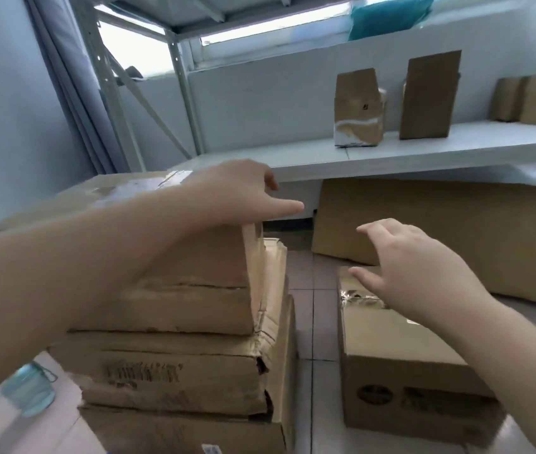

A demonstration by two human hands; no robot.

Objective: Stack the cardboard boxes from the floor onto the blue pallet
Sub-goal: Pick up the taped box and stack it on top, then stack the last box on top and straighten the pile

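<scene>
We observed a stack of cardboard boxes (175, 322) at the left of the view, four high as far as we could count, with the top box (148, 250) sitting visibly skewed on those beneath. The left hand (237, 191) rested flat on the top box's far right corner, fingers spread, pressing and not gripping; it enclosed nothing. The right hand (414, 270) hovered open above a single box (404, 362) standing on the tiled floor (312, 306) just right of the stack, fingers splayed; we could not tell whether it touched the taped lid.

The blue pallet was not in view; we judged it to lie under the stack, though that could not be confirmed.

Risks noted. The stacked boxes were crushed and torn along their right-hand edges, and the corners did not align. In our judgement a further box placed on top could slide or tip the column towards the floor box. The glossy tape (358, 296) on the floor box might let an open palm slip on lifting. A large flat carton (456, 234) leaned under the white shelf (391, 152) close behind, restricting room to manoeuvre.
</scene>
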